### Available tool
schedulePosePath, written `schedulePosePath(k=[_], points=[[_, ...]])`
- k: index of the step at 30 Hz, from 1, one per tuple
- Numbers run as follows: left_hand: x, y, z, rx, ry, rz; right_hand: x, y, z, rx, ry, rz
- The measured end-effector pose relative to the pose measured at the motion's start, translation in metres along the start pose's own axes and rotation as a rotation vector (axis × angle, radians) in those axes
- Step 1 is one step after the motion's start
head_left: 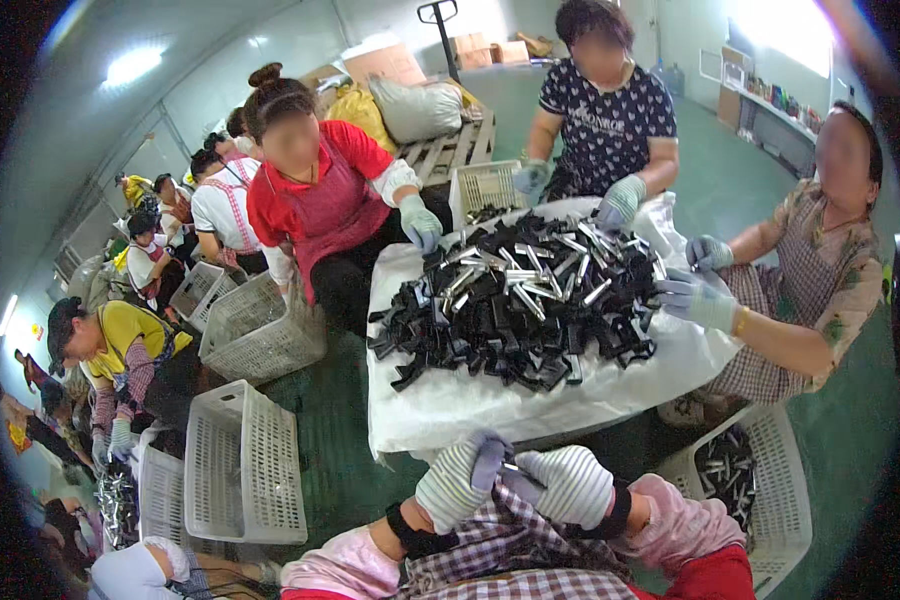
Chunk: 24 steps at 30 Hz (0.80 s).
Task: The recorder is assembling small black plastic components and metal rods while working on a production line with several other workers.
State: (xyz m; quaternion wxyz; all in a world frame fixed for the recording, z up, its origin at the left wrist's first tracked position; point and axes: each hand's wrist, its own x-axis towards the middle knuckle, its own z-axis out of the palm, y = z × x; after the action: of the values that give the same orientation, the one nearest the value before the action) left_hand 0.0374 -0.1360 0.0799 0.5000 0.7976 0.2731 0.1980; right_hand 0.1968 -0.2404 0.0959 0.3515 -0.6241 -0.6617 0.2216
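Observation:
Close to my body, at the near edge of the white-covered table (pixel 400 405), my left hand (pixel 458 482) and my right hand (pixel 570 486) meet, both in striped grey-white gloves. Their fingers are closed around a small silvery metal part (pixel 510 466). Only a bit of it shows between the fingertips, and the gloves hide the rest. Beyond them lies a heap of black angular parts (pixel 510 345), with shiny metal tubes (pixel 530 280) scattered over its top.
Gloved co-workers sit around the heap: one in red (pixel 320 190), one in dark patterned cloth (pixel 610 120), one in a checked apron (pixel 800 260). A white crate (pixel 790 500) with metal parts stands at my right. More white crates (pixel 245 470) stand at left.

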Motion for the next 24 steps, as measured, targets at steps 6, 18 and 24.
schedulePosePath(k=[6, 18, 24], points=[[-0.005, -0.005, -0.001, 0.107, 0.053, 0.108, -0.001, -0.009, 0.008, -0.092, 0.036, -0.091], [0.01, -0.013, 0.012, 0.261, 0.113, 0.342, -0.011, -0.032, -0.009, 0.034, 0.24, -0.081], [0.034, 0.002, 0.026, 0.181, -0.069, 0.286, -0.038, 0.011, -0.023, 0.017, 0.286, -0.036]])
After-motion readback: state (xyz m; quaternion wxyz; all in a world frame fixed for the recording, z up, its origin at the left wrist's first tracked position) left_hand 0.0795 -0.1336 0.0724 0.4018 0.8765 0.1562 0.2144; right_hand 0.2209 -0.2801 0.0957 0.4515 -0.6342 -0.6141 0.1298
